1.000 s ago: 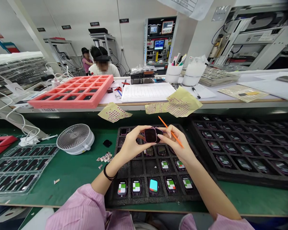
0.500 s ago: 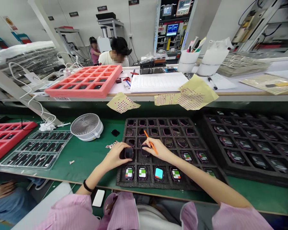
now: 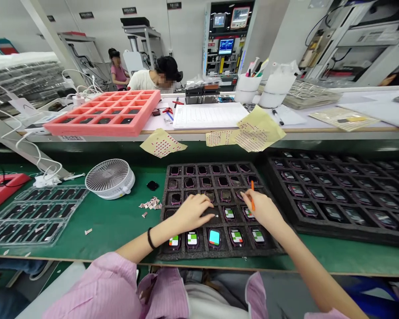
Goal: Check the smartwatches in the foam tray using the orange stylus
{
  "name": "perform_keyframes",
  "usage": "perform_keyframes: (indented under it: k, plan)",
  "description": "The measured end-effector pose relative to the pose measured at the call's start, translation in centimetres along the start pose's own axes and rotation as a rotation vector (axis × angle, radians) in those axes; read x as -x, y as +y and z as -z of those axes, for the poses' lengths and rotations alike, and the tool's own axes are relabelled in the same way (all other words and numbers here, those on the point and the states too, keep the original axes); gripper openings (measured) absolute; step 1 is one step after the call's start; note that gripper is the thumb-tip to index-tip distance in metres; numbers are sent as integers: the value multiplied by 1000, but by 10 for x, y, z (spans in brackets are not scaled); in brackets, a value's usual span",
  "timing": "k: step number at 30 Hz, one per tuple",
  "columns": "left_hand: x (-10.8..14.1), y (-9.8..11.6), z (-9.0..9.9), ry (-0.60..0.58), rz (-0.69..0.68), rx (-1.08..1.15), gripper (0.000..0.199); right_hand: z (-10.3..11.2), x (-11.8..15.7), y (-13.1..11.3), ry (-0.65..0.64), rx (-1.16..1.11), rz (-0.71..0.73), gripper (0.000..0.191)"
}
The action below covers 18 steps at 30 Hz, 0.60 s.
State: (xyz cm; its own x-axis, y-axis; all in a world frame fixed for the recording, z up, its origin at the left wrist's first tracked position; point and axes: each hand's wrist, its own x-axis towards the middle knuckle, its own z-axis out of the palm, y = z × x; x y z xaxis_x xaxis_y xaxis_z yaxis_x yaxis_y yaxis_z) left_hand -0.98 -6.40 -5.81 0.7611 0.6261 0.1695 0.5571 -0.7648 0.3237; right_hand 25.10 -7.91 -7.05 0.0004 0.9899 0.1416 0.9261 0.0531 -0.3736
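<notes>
Over the green-matted surface, seen from the head view, both hands work above a black foam tray divided into square cells. The left hand, a black band on its wrist, curves down over a dark smartwatch body in a central cell; its fingers rest on the unit, but whether they grip it or only press it cannot be told. The right hand, apart from the left, pinches a thin orange stick between thumb and fingers, its tip pointing up and away from the cells. Between the hands sits a smartwatch with a green-and-red screen label, and the front row holds similar units, one with a cyan screen. Darker, unlabelled units fill the upper rows. A second foam tray lies to the right, holding more labelled watches. To the left stand a white desk fan and a clear plastic tray, with paper scraps nearby. The step in hand looks like working through the tray cell by cell, so the next move seems to call for keeping the dark unit square in its cell and the stick clear of neighbouring screens.
</notes>
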Motion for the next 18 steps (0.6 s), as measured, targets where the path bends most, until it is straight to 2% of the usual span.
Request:
perform_keyframes:
  k: [3, 7, 10, 14, 16, 18]
  plan:
    - [-32, 21, -23, -131, -34, -116, 33, -15, 14, 23, -56, 131, -71, 23]
    - [-61, 35, -41, -269, 85, -176, 42, -29, 23, 33, -5, 47, -30, 25]
    - [-74, 37, -41, -309, 99, -173, 46, -26, 22, 37, 5, -159, -15, 26]
    - [-84, 33, -36, -341, 78, -129, 47, -21, 20, 38, -81, -376, -22, 33]
    - [-86, 29, -34, -339, 90, -46, 49, -21, 19, 37, -103, -428, -21, 35]
    - [-86, 24, -31, -282, 117, 96, 48, -24, 19, 36, -116, -479, -34, 37]
